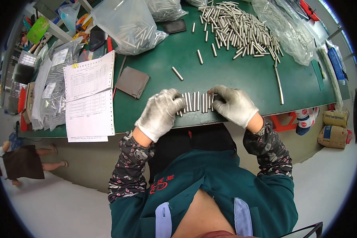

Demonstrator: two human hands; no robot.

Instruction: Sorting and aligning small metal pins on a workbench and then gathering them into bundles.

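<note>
Dowel pins (194,101) of bright metal lie side by side in a short row near the front edge of the green tabletop (242,75), between the person's two gloved hands. The left hand (159,112) is curled at the row's left end, its bent fingertips against the outermost pins; whether it grasps any cannot be told. The right hand (236,104) has its thumb and forefinger parted slightly at the right end, close against the last pins, and here too a firm pinch cannot be made out. A narrow gap splits the row near its middle.

Beyond the row, bare green surface reaches toward a heaped pile of pins (246,33), broken by a few loose pins (177,73). A flat brown block (133,82) lies to the left, next to printed sheets (89,113) that overhang the front edge; a thin metal strip (279,85) lies well to the right.

A translucent plastic bag (125,29) at the back left holds more pins, as does another bag (162,8) behind it. A crumpled clear bag (289,33) lies beside the pile.
</note>
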